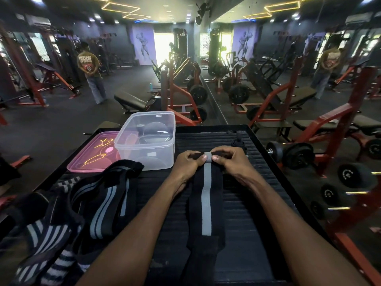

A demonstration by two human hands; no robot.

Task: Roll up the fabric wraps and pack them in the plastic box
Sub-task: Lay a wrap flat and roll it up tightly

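The far end of a black wrap point(206, 203) with a grey stripe is pinched by the left hand point(188, 162) and the right hand point(228, 159), evidently so that a tight first turn can be started; the rest is laid flat along the ribbed black surface point(257, 203); the plastic box point(147, 141) is kept just beside, seemingly empty, though reflections obscure this; more wraps point(99, 203) are heaped at the left.

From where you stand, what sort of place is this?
A gym, almost certainly: red-framed weight machines loaded with plates, dumbbells on a rack to the right, and padded benches across the dark floor. A mirror wall doubles the room.
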